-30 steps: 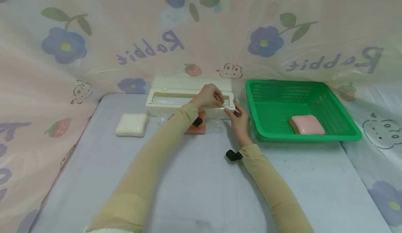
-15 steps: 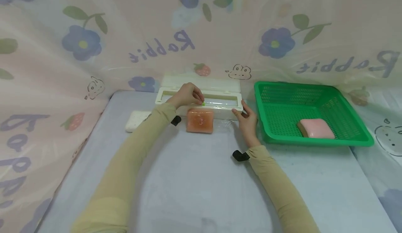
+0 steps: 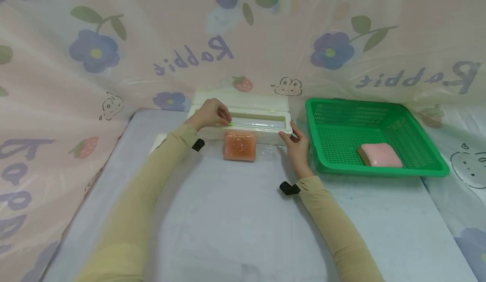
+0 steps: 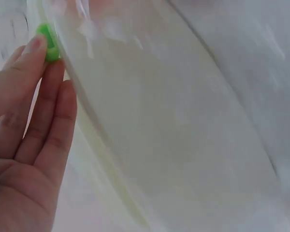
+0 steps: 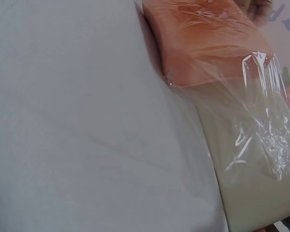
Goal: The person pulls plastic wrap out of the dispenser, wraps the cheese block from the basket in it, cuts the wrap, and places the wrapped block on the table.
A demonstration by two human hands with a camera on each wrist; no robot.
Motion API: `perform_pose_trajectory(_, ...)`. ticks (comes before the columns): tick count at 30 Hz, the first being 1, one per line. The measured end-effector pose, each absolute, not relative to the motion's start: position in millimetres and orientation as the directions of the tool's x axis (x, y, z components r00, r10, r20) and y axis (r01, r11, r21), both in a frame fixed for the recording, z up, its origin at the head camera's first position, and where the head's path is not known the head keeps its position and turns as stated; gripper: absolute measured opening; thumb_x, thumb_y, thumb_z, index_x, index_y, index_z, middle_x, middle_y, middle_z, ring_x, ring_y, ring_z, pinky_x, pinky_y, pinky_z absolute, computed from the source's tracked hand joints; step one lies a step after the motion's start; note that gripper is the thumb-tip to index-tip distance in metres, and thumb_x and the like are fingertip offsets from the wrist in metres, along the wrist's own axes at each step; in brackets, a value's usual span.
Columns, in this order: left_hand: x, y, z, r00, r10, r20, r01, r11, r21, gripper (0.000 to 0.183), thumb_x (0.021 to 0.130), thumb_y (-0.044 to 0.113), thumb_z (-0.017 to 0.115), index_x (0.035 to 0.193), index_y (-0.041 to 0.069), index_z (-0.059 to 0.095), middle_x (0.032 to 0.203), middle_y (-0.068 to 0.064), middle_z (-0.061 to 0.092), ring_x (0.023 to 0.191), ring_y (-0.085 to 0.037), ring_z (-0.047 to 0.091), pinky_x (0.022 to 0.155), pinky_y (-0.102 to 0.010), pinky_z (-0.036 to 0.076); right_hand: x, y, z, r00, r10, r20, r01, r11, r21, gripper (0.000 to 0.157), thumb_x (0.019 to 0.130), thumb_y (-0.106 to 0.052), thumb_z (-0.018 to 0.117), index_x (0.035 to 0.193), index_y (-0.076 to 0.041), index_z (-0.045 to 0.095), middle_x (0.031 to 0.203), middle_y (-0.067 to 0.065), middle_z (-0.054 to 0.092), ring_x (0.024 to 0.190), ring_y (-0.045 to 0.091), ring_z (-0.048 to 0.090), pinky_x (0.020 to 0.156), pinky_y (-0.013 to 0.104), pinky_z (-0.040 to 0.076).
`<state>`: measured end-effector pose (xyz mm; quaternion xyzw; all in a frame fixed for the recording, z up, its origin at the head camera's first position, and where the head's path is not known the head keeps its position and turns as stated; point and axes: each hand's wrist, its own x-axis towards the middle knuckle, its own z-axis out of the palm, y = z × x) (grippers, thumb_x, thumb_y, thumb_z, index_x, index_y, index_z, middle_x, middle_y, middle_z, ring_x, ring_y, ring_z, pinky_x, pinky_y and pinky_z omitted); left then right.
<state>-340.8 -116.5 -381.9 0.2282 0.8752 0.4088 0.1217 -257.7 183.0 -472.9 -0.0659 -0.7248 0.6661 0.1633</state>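
Observation:
A long white cling film dispenser box [image 3: 265, 136] stands at the back of the table, its lid raised behind it. My left hand [image 3: 210, 114] pinches a small green slide cutter [image 4: 49, 43] between thumb and fingertips, at the box's front edge left of its middle. My right hand [image 3: 297, 147] grips the box's right end, thumb on the front. Clear cling film [image 5: 253, 130] hangs over the front wall and covers an orange soap-like block [image 3: 240, 146], which lies against the box. In the left wrist view the film spreads beside my fingers.
A green plastic basket [image 3: 379, 171] stands to the right, with a pink soap-like block [image 3: 381, 154] inside. A white block [image 3: 157, 140] on the left is mostly hidden by my left sleeve. A printed curtain [image 3: 258, 41] hangs right behind the box.
My left hand has slid the green cutter leftward along the box's front edge from its right end. The orange block has come into view; my right hand still grips the box's end.

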Motion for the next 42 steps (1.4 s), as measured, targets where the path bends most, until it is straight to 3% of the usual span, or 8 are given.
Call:
perform_pose_trajectory(5, -343.1, -163.3, -380.4, -0.909, 0.414, -0.050, 0.242, 0.621, 0.745, 0.013, 0.078, 0.000, 0.078, 0.090, 0.000, 0.071, 0.086, -0.010, 0.070, 0.080, -0.022, 0.066, 0.080, -0.033, 0.054, -256.2, 188.0, -467.0, -0.931, 0.335, 0.147, -0.124, 0.090, -0.988, 0.061, 0.085, -0.016, 0.073, 0.140, -0.013, 0.048, 0.142, 0.007, 0.047, 0.116, 0.025, 0.056, 0.088, 0.021, 0.050)
perform_pose_trajectory(12, -337.0, -192.9, -376.6, -0.913, 0.400, -0.078, 0.214, 0.632, 0.744, 0.015, 0.081, -0.002, 0.074, 0.096, -0.004, 0.069, 0.091, -0.015, 0.069, 0.086, -0.028, 0.065, 0.086, -0.040, 0.053, -252.0, 185.8, -458.4, -0.941, 0.307, 0.141, -0.126, 0.068, -0.990, 0.059, 0.086, -0.005, 0.071, 0.139, -0.001, 0.045, 0.144, 0.011, 0.043, 0.118, 0.032, 0.053, 0.090, 0.022, 0.049)
perform_pose_trajectory(22, -330.1, -224.0, -385.3, -0.951, 0.307, 0.029, 0.229, 0.639, 0.734, 0.014, 0.080, 0.003, 0.077, 0.093, 0.000, 0.072, 0.090, -0.012, 0.070, 0.086, -0.027, 0.066, 0.085, -0.042, 0.051, -260.0, 181.8, -468.3, -0.944, 0.297, 0.146, -0.117, 0.112, -0.987, 0.064, 0.086, -0.020, 0.073, 0.143, -0.011, 0.044, 0.141, 0.011, 0.047, 0.117, 0.026, 0.055, 0.091, 0.025, 0.050)
perform_pose_trajectory(28, -290.2, -204.3, -396.4, -0.980, 0.055, 0.190, 0.179, 0.657, 0.732, 0.025, 0.087, 0.020, 0.073, 0.095, -0.003, 0.069, 0.090, -0.016, 0.067, 0.081, -0.028, 0.063, 0.072, -0.035, 0.053, -245.0, 182.8, -466.2, -0.971, 0.239, -0.011, 0.045, 0.138, -0.989, 0.081, 0.090, -0.037, 0.066, 0.151, -0.005, 0.023, 0.145, 0.019, 0.036, 0.129, 0.031, 0.041, 0.104, 0.037, 0.040)
perform_pose_trajectory(33, -249.3, -181.5, -403.1, -0.997, -0.007, -0.077, -0.066, 0.583, 0.810, 0.058, 0.094, 0.045, 0.058, 0.120, -0.007, 0.052, 0.113, -0.023, 0.058, 0.098, -0.034, 0.058, 0.079, -0.039, 0.051, -224.7, 181.1, -459.4, -0.957, 0.198, -0.210, 0.244, 0.163, -0.956, 0.097, 0.091, -0.060, 0.050, 0.151, -0.002, 0.001, 0.154, 0.021, 0.009, 0.141, 0.031, 0.016, 0.115, 0.041, 0.021)
perform_pose_trajectory(38, -238.7, -167.4, -418.7, -0.940, 0.047, -0.338, -0.283, 0.447, 0.849, 0.087, 0.091, 0.039, 0.064, 0.147, -0.005, 0.014, 0.144, -0.026, 0.032, 0.130, -0.039, 0.035, 0.106, -0.049, 0.035, -218.8, 175.5, -456.8, -0.957, 0.143, -0.254, 0.273, 0.136, -0.952, 0.078, 0.094, -0.047, 0.056, 0.144, 0.003, 0.023, 0.139, 0.020, 0.033, 0.126, 0.029, 0.036, 0.107, 0.038, 0.033)
perform_pose_trajectory(40, -240.3, -163.5, -428.9, -0.930, 0.065, -0.362, -0.311, 0.385, 0.869, 0.089, 0.091, 0.034, 0.067, 0.148, -0.005, 0.010, 0.143, -0.025, 0.034, 0.129, -0.038, 0.037, 0.107, -0.047, 0.034, -222.4, 172.1, -459.4, -0.970, 0.075, -0.233, 0.239, 0.091, -0.967, 0.065, 0.095, -0.038, 0.058, 0.138, 0.005, 0.034, 0.131, 0.020, 0.044, 0.118, 0.027, 0.045, 0.102, 0.036, 0.039)
perform_pose_trajectory(42, -242.8, -159.3, -439.3, -0.933, 0.087, -0.350, -0.304, 0.331, 0.893, 0.078, 0.090, 0.027, 0.069, 0.144, -0.006, 0.022, 0.132, -0.022, 0.046, 0.119, -0.033, 0.047, 0.102, -0.043, 0.040, -227.1, 168.4, -462.7, -0.978, 0.017, -0.207, 0.207, 0.038, -0.978, 0.054, 0.096, -0.031, 0.060, 0.132, 0.004, 0.043, 0.125, 0.019, 0.051, 0.113, 0.025, 0.051, 0.099, 0.033, 0.044)
